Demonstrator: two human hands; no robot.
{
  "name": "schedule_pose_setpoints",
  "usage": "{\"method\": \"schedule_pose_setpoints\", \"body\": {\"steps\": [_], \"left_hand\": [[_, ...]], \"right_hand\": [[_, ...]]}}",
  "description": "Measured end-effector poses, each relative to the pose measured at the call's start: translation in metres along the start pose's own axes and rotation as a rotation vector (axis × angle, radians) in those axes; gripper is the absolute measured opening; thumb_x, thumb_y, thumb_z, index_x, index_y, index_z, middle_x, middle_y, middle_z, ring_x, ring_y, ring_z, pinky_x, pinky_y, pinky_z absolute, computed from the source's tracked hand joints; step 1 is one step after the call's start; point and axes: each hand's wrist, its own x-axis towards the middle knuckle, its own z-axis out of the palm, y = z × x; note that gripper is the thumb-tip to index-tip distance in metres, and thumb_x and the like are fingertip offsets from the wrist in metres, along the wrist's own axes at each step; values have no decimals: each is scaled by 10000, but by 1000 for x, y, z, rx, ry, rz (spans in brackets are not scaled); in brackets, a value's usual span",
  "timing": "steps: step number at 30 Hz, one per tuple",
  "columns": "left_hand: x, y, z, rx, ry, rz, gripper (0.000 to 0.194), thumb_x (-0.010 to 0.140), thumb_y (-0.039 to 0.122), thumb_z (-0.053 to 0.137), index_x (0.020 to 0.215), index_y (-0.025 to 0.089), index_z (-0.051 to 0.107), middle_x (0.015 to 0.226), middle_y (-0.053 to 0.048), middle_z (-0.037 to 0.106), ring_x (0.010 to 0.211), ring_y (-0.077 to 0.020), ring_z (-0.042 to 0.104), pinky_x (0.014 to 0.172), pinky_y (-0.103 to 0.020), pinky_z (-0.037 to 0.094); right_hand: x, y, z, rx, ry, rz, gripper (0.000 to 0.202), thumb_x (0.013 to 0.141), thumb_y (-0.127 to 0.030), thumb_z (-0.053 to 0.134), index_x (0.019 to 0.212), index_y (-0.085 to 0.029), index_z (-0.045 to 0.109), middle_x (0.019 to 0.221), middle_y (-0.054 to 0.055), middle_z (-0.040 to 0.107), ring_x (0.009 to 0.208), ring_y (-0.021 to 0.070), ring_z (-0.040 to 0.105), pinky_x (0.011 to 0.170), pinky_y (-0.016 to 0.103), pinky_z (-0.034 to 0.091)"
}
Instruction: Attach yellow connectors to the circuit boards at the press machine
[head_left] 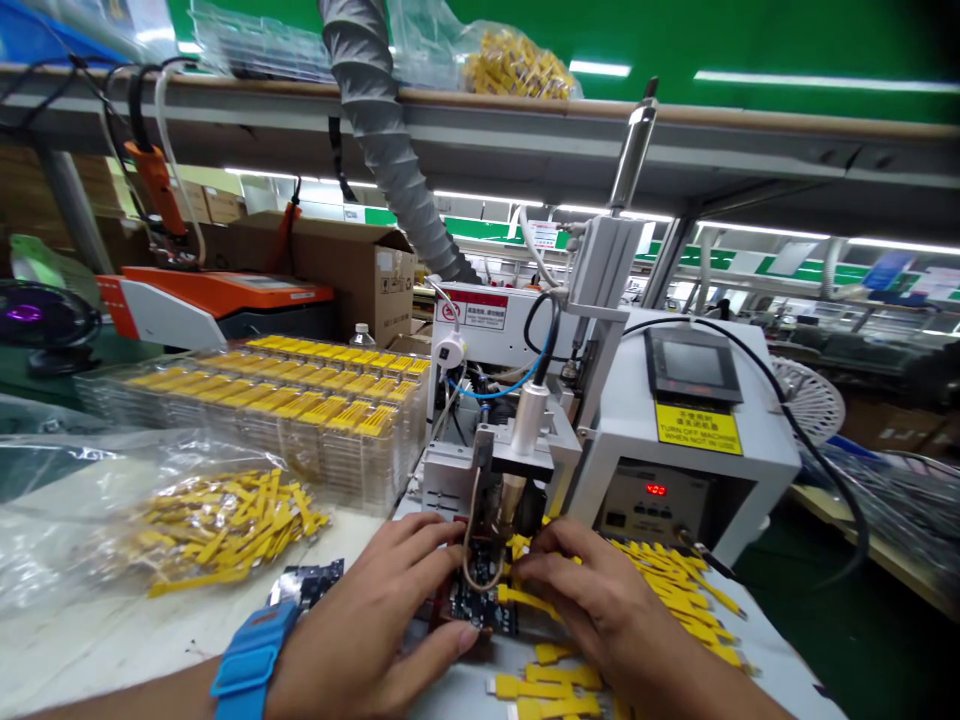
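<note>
A dark circuit board (484, 605) lies in a fixture under the soldering head (511, 500) of a bench machine. My left hand (382, 610) is at the board's left side, fingers stretched toward the fixture and thumb apart near the front corner. At the board's right edge my right hand (600, 600) has its fingers closed on a short yellow cable (519, 546), partly hidden by the fingertips. Another yellow cable (529, 600) extends from the board's edge toward that hand. A blue wristband (255, 660) is on my left wrist.
Loose yellow cables (667, 590) lie right of my right hand. On the left are a plastic bag of yellow cables (225, 530), stacked clear trays (360, 470) and another circuit board (307, 582). A control box (697, 400) stands right; a grey duct (382, 120) hangs above.
</note>
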Motion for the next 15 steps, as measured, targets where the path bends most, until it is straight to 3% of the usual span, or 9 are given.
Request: {"method": "schedule_pose_setpoints", "body": {"steps": [10, 15], "left_hand": [[0, 0, 0, 6, 26, 9, 419, 871, 336, 602, 1269, 233, 523, 1338, -62, 486, 1238, -264, 423, 1019, -444, 426], [0, -1, 2, 111, 37, 47, 453, 877, 381, 606, 1299, 255, 503, 1359, -60, 467, 1244, -298, 410, 988, -500, 440]], "right_hand": [[0, -1, 2, 47, -6, 24, 269, 894, -109, 453, 1028, -181, 674, 936, 104, 589, 841, 180, 583, 698, 279, 510], [4, -8, -5, 193, -62, 161, 211, 907, -165, 480, 970, -198, 678, 894, 65, 643, 822, 158, 609, 739, 291, 509]]}}
